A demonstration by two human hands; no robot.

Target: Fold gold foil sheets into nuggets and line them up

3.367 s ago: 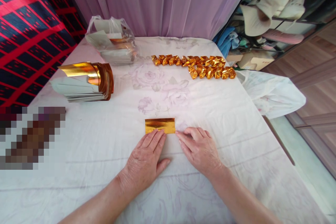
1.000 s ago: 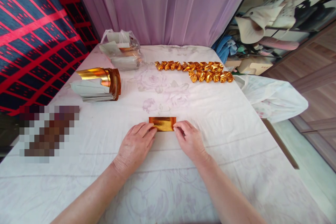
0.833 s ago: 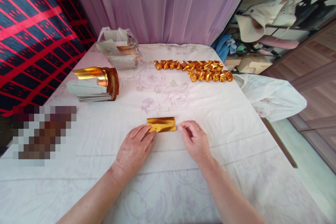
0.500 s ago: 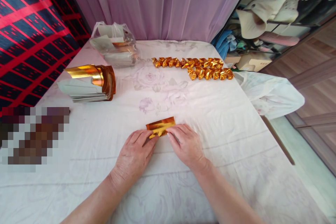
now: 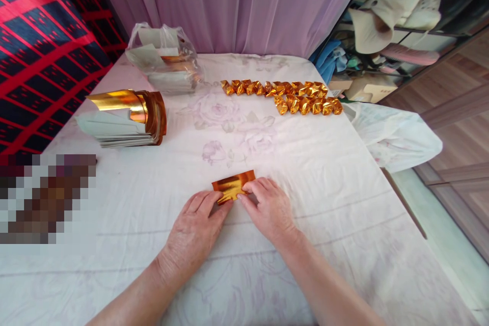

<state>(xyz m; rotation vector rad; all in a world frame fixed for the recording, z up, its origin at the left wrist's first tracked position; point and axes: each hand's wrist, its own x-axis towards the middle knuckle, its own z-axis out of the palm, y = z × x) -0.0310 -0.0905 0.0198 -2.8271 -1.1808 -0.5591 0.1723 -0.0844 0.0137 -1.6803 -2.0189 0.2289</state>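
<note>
Head view: left hand [image 5: 194,226] and right hand [image 5: 267,209] both pinch the folded gold foil strip [image 5: 232,186] on the tablecloth [image 5: 305,163], fold apparently part-made, two rows of finished gold pieces [image 5: 290,97] far side, stack of unfolded sheets [image 5: 122,119] left.

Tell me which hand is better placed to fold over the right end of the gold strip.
Right. The right hand has its fingers on the right end of the gold foil strip; the left hand touches its near left corner, probably pinning it.
</note>
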